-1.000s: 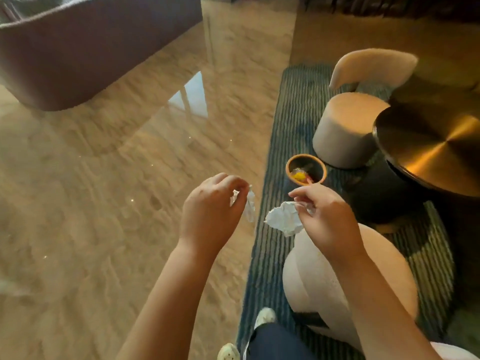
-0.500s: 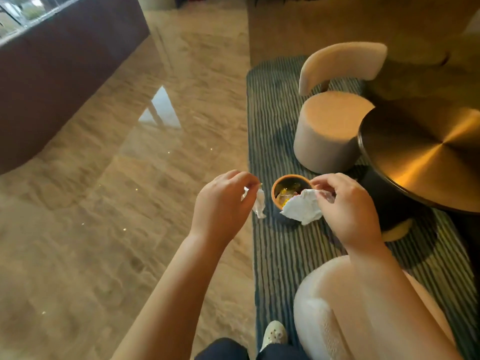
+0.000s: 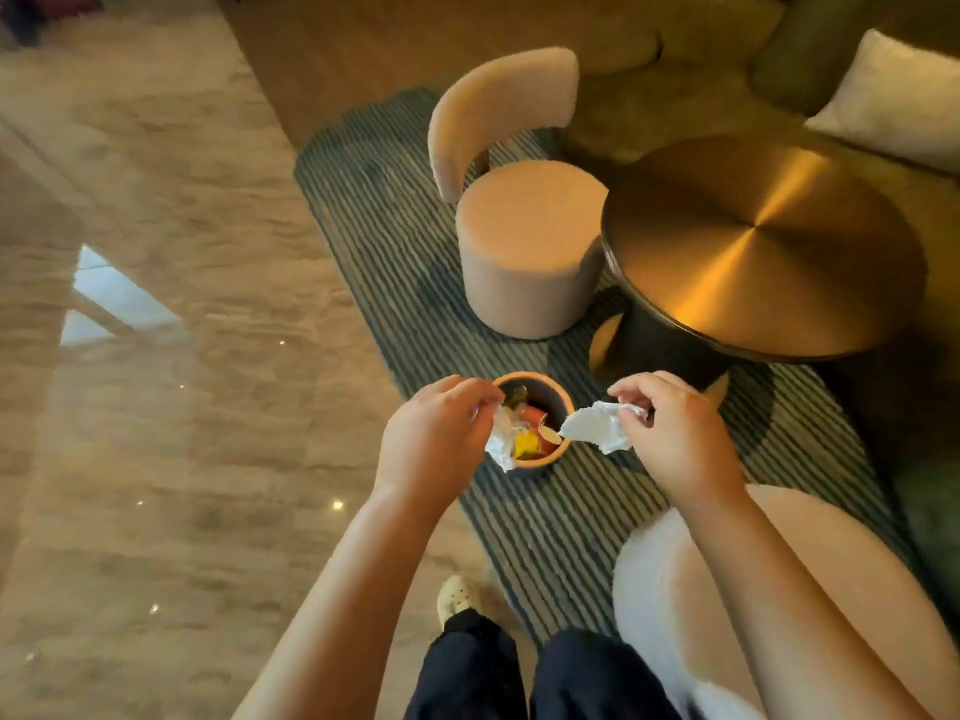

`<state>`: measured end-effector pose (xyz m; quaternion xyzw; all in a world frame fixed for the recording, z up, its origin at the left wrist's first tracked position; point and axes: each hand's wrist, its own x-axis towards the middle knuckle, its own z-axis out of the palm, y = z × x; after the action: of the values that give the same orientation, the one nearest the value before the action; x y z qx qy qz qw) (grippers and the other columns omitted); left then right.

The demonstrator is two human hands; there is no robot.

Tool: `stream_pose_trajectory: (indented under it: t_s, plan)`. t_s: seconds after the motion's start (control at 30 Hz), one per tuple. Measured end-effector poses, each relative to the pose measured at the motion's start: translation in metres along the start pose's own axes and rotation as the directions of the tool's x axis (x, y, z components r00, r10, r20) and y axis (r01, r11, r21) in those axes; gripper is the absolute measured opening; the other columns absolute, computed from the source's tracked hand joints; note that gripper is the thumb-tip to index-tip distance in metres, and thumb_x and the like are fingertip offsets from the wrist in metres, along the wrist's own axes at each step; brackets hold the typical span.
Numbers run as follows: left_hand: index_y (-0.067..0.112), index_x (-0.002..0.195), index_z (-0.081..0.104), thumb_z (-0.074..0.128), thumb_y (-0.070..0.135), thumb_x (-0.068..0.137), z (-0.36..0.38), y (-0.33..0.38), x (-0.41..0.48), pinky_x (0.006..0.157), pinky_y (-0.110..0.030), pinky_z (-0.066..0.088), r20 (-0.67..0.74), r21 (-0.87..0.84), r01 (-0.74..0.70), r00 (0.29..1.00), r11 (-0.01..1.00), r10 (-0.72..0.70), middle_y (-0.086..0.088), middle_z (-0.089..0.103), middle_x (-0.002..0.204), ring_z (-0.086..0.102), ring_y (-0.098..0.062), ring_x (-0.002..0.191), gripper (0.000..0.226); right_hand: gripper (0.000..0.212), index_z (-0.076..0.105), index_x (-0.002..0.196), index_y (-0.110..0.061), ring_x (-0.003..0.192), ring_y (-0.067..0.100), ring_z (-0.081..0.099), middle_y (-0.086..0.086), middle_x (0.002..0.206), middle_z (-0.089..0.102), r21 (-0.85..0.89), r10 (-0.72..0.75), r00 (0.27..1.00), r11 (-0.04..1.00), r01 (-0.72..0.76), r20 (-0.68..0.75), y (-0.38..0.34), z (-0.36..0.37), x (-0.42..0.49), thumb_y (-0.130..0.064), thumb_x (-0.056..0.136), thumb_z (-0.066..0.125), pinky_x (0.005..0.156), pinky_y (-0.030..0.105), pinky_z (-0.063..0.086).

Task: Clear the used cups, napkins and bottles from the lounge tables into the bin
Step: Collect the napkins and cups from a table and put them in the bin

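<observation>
A small round bin (image 3: pixel 550 394) with an orange rim stands on the striped rug, holding yellow, red and green rubbish. My left hand (image 3: pixel 431 436) pinches a crumpled white napkin (image 3: pixel 501 444) over the bin's left rim. My right hand (image 3: pixel 680 433) pinches a second white napkin (image 3: pixel 597 433) just right of the bin's rim. Both napkins hang down from my fingertips.
A round brass-topped lounge table (image 3: pixel 753 246) stands to the right of the bin. A beige round chair (image 3: pixel 524 241) sits behind the bin, and another pale chair (image 3: pixel 691 589) is under my right forearm. The striped rug (image 3: pixel 395 262) borders a glossy stone floor (image 3: pixel 156 407).
I have stepped closer to the bin. Both hands, each with its napkin, now sit at the bin's rim, left and right, instead of short of it.
</observation>
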<state>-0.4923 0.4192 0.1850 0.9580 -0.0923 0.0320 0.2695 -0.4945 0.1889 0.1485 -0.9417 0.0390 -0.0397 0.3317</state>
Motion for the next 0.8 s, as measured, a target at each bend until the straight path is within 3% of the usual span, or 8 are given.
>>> stream_pose_trajectory:
  t_s: [0.1, 0.23, 0.4, 0.53, 0.67, 0.8]
  plan:
    - [0.026, 0.102, 0.068, 0.055, 0.026, 0.093, 0.005, -0.033, 0.040, 0.063, -0.017, 0.042, 0.080, -0.003, 0.004, 0.997, 1.000, -0.004, 0.013, 0.062, 0.090, 0.055, -0.005, 0.080, 0.016, 0.021, 0.066, 0.103, -0.019, 0.090, 0.005, 0.053, -0.010, 0.099, 0.058, -0.021, 0.065, 0.998, 0.998, -0.064, 0.020, -0.005, 0.026, 0.021, -0.007, 0.088, 0.059, 0.074, 0.016, 0.041]
    - [0.026, 0.102, 0.068, 0.055, 0.025, 0.092, 0.020, -0.063, 0.080, 0.065, -0.018, 0.039, 0.180, -0.033, 0.047, 0.983, 0.998, -0.040, 0.014, 0.063, 0.093, 0.054, -0.002, 0.079, 0.016, 0.021, 0.065, 0.101, -0.020, 0.089, 0.004, 0.051, -0.014, 0.095, 0.054, -0.034, 0.131, 0.991, 0.991, -0.130, 0.024, -0.004, 0.048, 0.042, -0.007, 0.087, 0.059, 0.071, 0.010, 0.037]
    - [0.026, 0.105, 0.067, 0.055, 0.026, 0.092, 0.053, -0.086, 0.126, 0.064, -0.017, 0.038, 0.271, -0.016, 0.082, 0.960, 0.996, -0.075, 0.011, 0.065, 0.102, 0.053, -0.002, 0.079, 0.018, 0.023, 0.065, 0.100, -0.022, 0.090, 0.006, 0.055, -0.013, 0.095, 0.056, -0.022, 0.205, 0.977, 0.979, -0.204, 0.052, 0.009, 0.074, 0.081, -0.006, 0.084, 0.060, 0.075, 0.021, 0.046]
    - [0.026, 0.106, 0.067, 0.053, 0.025, 0.093, 0.075, -0.095, 0.150, 0.066, -0.020, 0.041, 0.348, 0.027, 0.109, 0.931, 0.994, -0.112, 0.011, 0.064, 0.105, 0.056, -0.005, 0.084, 0.019, 0.022, 0.066, 0.101, -0.020, 0.089, 0.006, 0.054, -0.010, 0.097, 0.057, -0.005, 0.211, 0.973, 0.977, -0.211, 0.091, 0.021, 0.086, 0.117, -0.006, 0.084, 0.061, 0.073, 0.017, 0.042]
    - [0.027, 0.107, 0.067, 0.051, 0.025, 0.094, 0.102, -0.108, 0.175, 0.065, -0.019, 0.038, 0.387, 0.063, 0.141, 0.909, 0.988, -0.154, 0.012, 0.063, 0.105, 0.052, -0.003, 0.083, 0.021, 0.021, 0.065, 0.103, -0.020, 0.091, 0.009, 0.056, -0.008, 0.101, 0.059, 0.001, 0.237, 0.958, 0.971, -0.241, 0.162, 0.039, 0.103, 0.149, -0.009, 0.086, 0.063, 0.074, 0.023, 0.049]
    - [0.025, 0.106, 0.067, 0.052, 0.023, 0.093, 0.130, -0.121, 0.188, 0.067, -0.020, 0.040, 0.413, 0.042, 0.162, 0.896, 0.986, -0.165, 0.010, 0.063, 0.106, 0.055, -0.005, 0.085, 0.020, 0.019, 0.066, 0.104, -0.020, 0.088, 0.008, 0.057, -0.008, 0.101, 0.059, 0.005, 0.266, 0.942, 0.962, -0.273, 0.204, 0.056, 0.123, 0.163, -0.011, 0.087, 0.064, 0.071, 0.017, 0.046]
